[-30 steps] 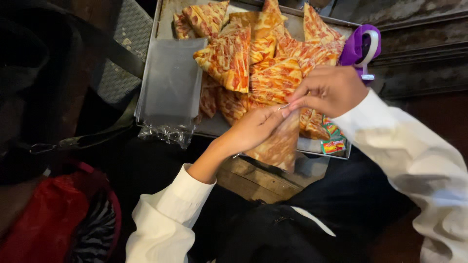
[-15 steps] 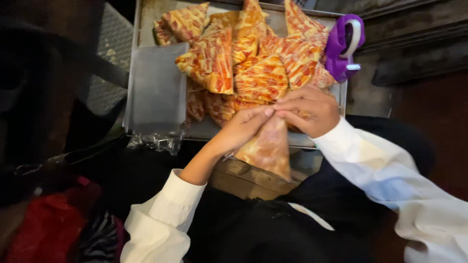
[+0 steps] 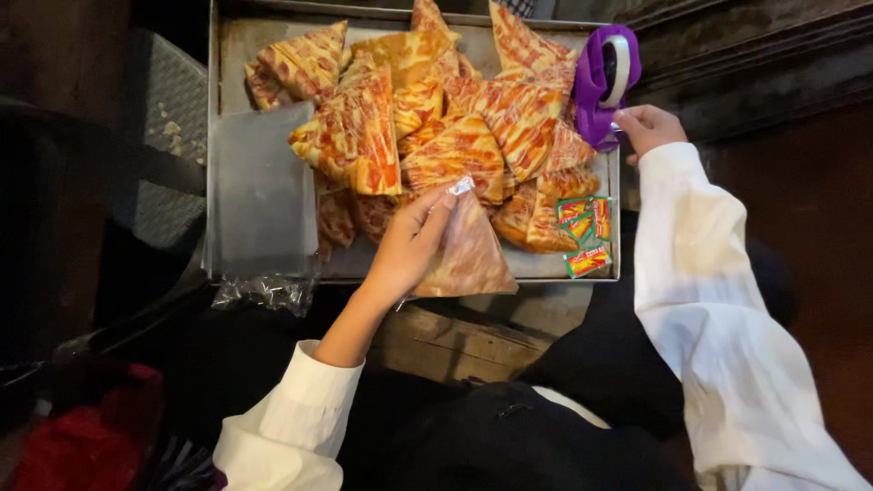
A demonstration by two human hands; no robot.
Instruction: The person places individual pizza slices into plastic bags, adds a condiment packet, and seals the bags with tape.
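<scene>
Pizza slices (image 3: 436,136) crowd the tray (image 3: 218,136); only its left part, holding clear bags (image 3: 264,195), leaves room

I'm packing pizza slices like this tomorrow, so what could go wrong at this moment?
The left hand pinches the bagged slice only at its top corner, over the tray's front edge; it might slip and fall. The right hand reaches for the purple tape dispenser at the tray's far corner and could knock it off.

The left hand (image 3: 409,245) rises from the lower centre of the frame on a bare forearm with its white cuff pushed back, fingers pinched closed, while the white-sleeved right hand (image 3: 647,129) stretches to the upper right, fingers curled.
</scene>
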